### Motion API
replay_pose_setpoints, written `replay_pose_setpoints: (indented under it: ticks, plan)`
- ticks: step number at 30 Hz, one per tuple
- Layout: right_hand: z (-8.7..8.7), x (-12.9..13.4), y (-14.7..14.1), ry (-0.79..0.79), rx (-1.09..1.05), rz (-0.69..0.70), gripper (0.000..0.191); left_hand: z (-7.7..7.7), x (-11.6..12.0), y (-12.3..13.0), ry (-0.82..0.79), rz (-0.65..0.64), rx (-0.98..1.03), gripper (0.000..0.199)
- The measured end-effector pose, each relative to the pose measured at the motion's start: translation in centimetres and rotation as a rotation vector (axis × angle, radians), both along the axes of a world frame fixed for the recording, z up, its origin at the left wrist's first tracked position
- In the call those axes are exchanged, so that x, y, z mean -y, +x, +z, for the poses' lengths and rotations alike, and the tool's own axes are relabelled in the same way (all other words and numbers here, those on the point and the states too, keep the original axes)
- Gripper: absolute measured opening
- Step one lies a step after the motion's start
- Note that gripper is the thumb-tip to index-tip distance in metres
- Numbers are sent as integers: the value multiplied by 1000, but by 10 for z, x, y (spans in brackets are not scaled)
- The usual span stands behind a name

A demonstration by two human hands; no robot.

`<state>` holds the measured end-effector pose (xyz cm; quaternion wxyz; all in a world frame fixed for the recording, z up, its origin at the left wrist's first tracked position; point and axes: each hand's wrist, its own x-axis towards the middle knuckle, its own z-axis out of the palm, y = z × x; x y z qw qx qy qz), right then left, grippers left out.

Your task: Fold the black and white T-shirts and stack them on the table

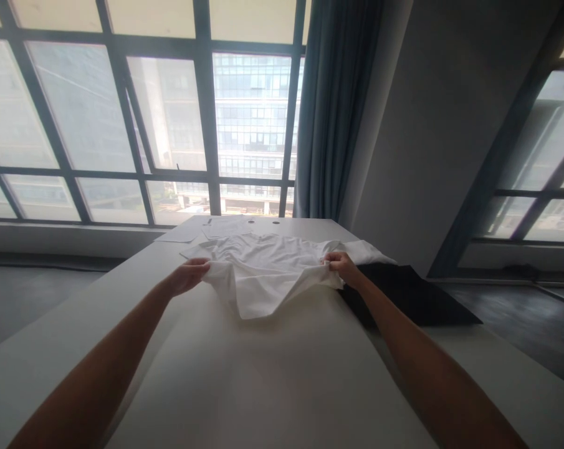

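Observation:
A white garment, which looks like a T-shirt [267,259], is stretched between my two hands over the white table [272,386]. My left hand [191,274] pinches its near left corner. At the near right corner, my right hand [340,267] grips the cloth between thumb and fingers. Between them the near edge sags in a loose fold, while the far part lies wrinkled on the tabletop. More white cloth [368,252] lies just beyond my right hand. Below it a folded black cloth [417,296] rests on the table, partly hidden by my right forearm.
Sheets of paper [225,227] lie at the table's far left end, near two dark round holes in the top. Behind the table stand large framed windows [251,118], a blue-grey curtain [331,112] and a wide grey pillar [431,125].

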<state>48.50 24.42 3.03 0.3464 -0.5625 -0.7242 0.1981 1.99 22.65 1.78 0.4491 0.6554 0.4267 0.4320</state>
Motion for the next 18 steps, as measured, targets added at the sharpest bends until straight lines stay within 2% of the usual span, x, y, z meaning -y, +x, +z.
replay_pose_setpoints:
  ticks: [2,4,6,7,10,12,14,16,18]
  plan:
    - [19,12,16,-219,-156,169,22,17,5,-22,-109,-53,-115,44]
    - [31,22,28,-430,-270,393,26,26,8,-36,-213,-112,-190,50]
    - [33,27,33,-515,-329,526,34,26,4,-37,-237,-125,-229,55]
    - [31,26,32,-504,-338,521,36,23,0,-33,-209,-104,-241,57]
    - [12,11,24,-378,-238,319,38,-2,-16,-9,10,11,-309,57]
    - [-6,-3,17,-302,-94,208,41,-25,-23,7,207,53,-461,59]
    - [-25,-14,13,-253,57,178,45,-47,-26,16,329,27,-681,68]
    - [-41,-20,11,-235,218,191,57,-64,-25,21,324,-11,-906,78]
    - [-53,-23,11,-246,373,201,76,-73,-22,21,267,-36,-1079,80]
